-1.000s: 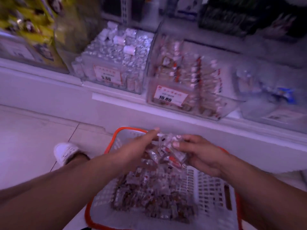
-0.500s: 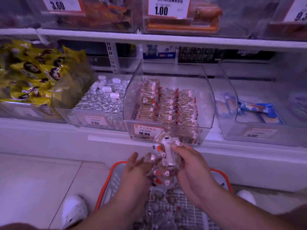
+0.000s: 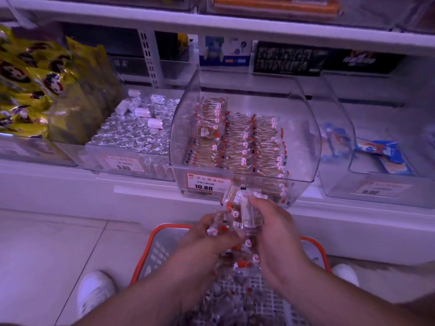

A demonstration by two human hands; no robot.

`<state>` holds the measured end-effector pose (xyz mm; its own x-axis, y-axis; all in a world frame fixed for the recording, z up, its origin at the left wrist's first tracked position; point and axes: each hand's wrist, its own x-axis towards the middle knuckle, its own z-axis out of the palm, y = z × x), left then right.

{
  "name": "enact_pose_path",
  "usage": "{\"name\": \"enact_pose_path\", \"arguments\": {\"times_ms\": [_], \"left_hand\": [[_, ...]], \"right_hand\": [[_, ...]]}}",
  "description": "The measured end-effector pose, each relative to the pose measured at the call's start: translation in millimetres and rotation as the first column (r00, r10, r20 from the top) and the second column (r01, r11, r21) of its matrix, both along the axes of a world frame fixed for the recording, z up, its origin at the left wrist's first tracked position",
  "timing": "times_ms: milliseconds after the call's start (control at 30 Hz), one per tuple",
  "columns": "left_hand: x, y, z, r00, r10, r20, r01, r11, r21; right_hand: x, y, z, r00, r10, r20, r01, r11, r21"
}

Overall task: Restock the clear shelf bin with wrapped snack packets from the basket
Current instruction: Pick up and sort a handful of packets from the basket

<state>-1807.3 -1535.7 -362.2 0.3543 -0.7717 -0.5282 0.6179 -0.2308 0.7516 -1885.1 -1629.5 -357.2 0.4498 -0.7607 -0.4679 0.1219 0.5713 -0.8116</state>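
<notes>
Both hands hold one bunch of clear-wrapped snack packets [image 3: 237,212] with red marks, raised above the basket and just below the bin's front. My left hand [image 3: 207,236] cups the bunch from the left and my right hand [image 3: 274,228] clamps it from the right. The clear shelf bin [image 3: 303,147] stands on the low shelf straight ahead, with three rows of the same packets inside and a 10.80 price tag on its front. The orange-rimmed white basket [image 3: 164,234] sits on the floor under my arms, with more packets in its bottom.
A bin of silver-wrapped sweets [image 3: 131,132] stands left of the target bin, and yellow bags [image 3: 35,85] lie further left. A clear bin with blue packets [image 3: 376,149] is on the right. A shelf edge [image 3: 211,22] overhangs above. White shoes [image 3: 94,292] flank the basket.
Both hands gathered packets in the basket, then lifted the bunch up toward the bin's front. My view rose from the basket to the shelf.
</notes>
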Motion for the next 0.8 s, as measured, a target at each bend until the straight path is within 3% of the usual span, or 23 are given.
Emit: {"name": "enact_pose_path", "arguments": {"times_ms": [167, 333, 467, 633, 733, 800], "left_hand": [[-7.7, 9.1, -4.2, 0.998, 0.068, -0.011, -0.069, 0.998, -0.007], [-34.5, 8.2, -3.1, 0.954, 0.229, -0.191, -0.229, 0.973, 0.023], [-25.3, 14.5, 1.8, 0.979, 0.168, -0.117, -0.171, 0.985, -0.023], [0.1, 19.7, 4.5, 0.989, 0.148, 0.019, -0.148, 0.989, -0.021], [13.7, 24.9, 3.3, 0.981, 0.188, 0.056, -0.188, 0.982, -0.013], [20.0, 26.1, 5.2, 0.981, 0.181, 0.069, -0.180, 0.983, -0.024]], "right_hand": [[-2.3, 2.1, 3.4, 0.997, 0.044, 0.064, -0.048, 0.996, 0.076], [4.1, 22.8, -7.2, 0.993, -0.108, 0.043, 0.110, 0.993, -0.039], [11.5, 19.4, -2.5, 0.994, -0.104, 0.044, 0.108, 0.986, -0.124], [3.5, 0.0, 6.1, 0.997, 0.008, -0.074, -0.034, 0.929, -0.368], [-9.4, -10.7, 7.9, 0.994, 0.112, 0.006, -0.107, 0.960, -0.261], [-14.3, -11.4, 10.6, 0.957, 0.290, 0.009, -0.282, 0.935, -0.214]]}}
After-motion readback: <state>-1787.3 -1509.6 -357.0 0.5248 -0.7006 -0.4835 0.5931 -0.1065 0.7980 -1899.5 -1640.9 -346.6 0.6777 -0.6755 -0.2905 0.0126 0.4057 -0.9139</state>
